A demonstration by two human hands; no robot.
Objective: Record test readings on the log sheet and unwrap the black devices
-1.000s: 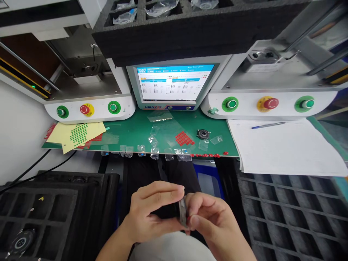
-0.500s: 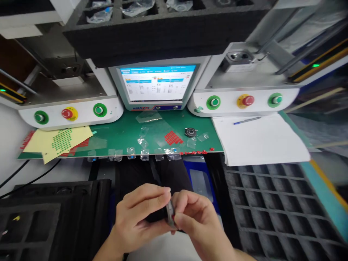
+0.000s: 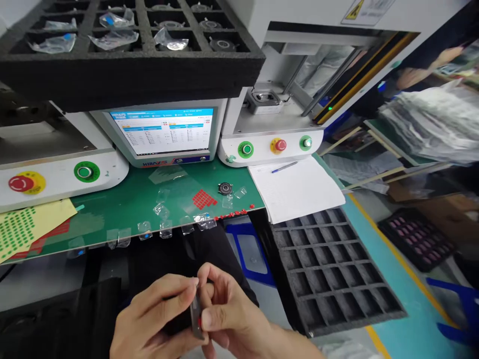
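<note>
Both hands are over my lap, in front of the bench. My left hand (image 3: pixel 155 314) grips a thin dark watch case (image 3: pixel 195 315) by its rim, between the fingers above and the thumb side below. The case stands edge-on to me, so its faces are hidden. My right hand (image 3: pixel 232 311) pinches it from the right, its thumb against a small red piece (image 3: pixel 199 322) on the case's side. On the green bench lies another round dark watch case (image 3: pixel 225 188) with lugs.
Red stickers (image 3: pixel 204 199) and clear film pieces (image 3: pixel 161 211) lie along the green bench (image 3: pixel 123 204). A pen (image 3: pixel 284 167) rests on papers (image 3: pixel 299 192). A foam tray (image 3: pixel 337 269) is at right; another foam tray (image 3: pixel 130 82) holding watch cases sits above the screen (image 3: pixel 164 132).
The view has swung to the right, showing more of the aisle and the right-hand foam tray. Both hands keep hold of the watch case, with the right thumb still at the red piece.
</note>
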